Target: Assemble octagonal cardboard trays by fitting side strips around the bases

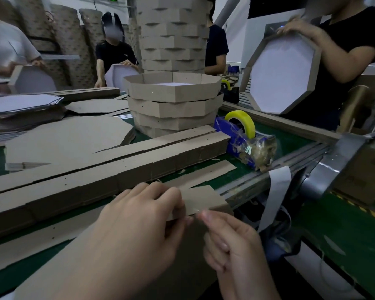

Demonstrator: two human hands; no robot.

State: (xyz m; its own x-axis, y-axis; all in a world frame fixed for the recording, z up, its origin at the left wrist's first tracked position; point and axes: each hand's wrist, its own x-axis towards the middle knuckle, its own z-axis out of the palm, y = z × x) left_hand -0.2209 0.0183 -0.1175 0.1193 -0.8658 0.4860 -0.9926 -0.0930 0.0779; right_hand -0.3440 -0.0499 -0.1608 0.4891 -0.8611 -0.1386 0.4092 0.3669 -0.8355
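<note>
Gripping one end of the strip (200,198) with the left hand (139,219), fingers hiding its near edge. Curling the right hand (232,241) just beside it; hard telling whether pinching anything.

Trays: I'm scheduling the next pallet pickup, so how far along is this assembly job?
Done: a stack of assembled trays stands mid-table. In hand: the left hand holds a side strip while the right hand pinches its edge. Left: piles of flat bases and bundled strips wait unused, so much remains.
</note>
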